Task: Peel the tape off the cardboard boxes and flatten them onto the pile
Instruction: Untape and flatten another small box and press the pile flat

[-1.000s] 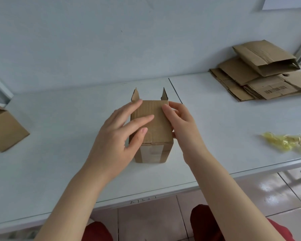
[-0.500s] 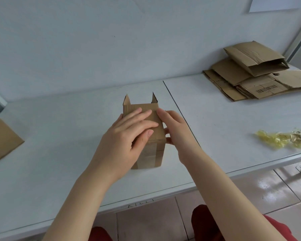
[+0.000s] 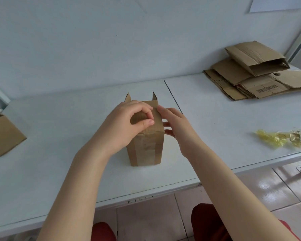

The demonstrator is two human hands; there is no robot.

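Two hands on box (image 3: 146, 150) | left hand (image 3: 127, 124) fingers went from flat to curled, now pinching tape (image 3: 149, 145) on top | right hand (image 3: 177, 126) flat, steadies side | peel probably starting

Only a barcode (image 3: 267, 88) on the pile (image 3: 233, 75) — digits unreadable.

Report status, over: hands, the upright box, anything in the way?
Left hand pinching at box top; right hand bracing its side. Tape on front face still on. Nothing blocking.

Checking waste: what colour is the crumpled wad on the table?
Yellow: the wad, head view.
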